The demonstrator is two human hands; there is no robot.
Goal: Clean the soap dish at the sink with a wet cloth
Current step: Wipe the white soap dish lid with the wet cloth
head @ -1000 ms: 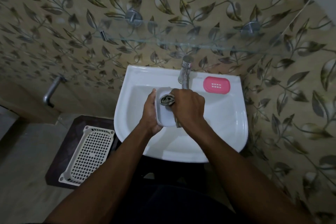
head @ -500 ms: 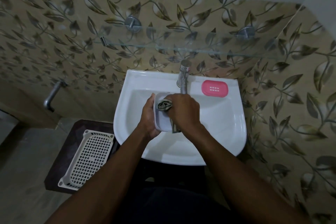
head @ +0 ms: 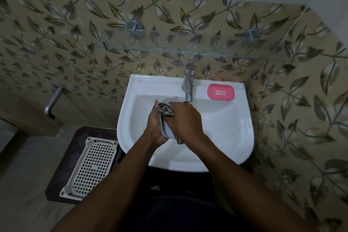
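Over the basin of the white sink (head: 226, 137), my left hand (head: 155, 128) grips a white soap dish part (head: 166, 131) from its left side, held nearly upright. My right hand (head: 185, 120) holds a bunched grey cloth (head: 165, 109) and presses it into the dish; a tail of the cloth hangs below the hand. Most of the dish is hidden by my right hand. A pink soap dish part (head: 220, 92) with drain holes lies on the sink's back right ledge.
A chrome tap (head: 188, 84) stands at the back of the sink, just beyond my hands. A glass shelf (head: 207, 53) runs along the leaf-patterned wall above. On the floor at left a white plastic basket (head: 90, 167) lies on a dark mat. A metal pipe (head: 51, 102) juts from the left wall.
The view has tilted so the sink sits lower in frame. My right hand with the cloth has shifted slightly along the dish, covering more of it; the dish now looks more edge-on.
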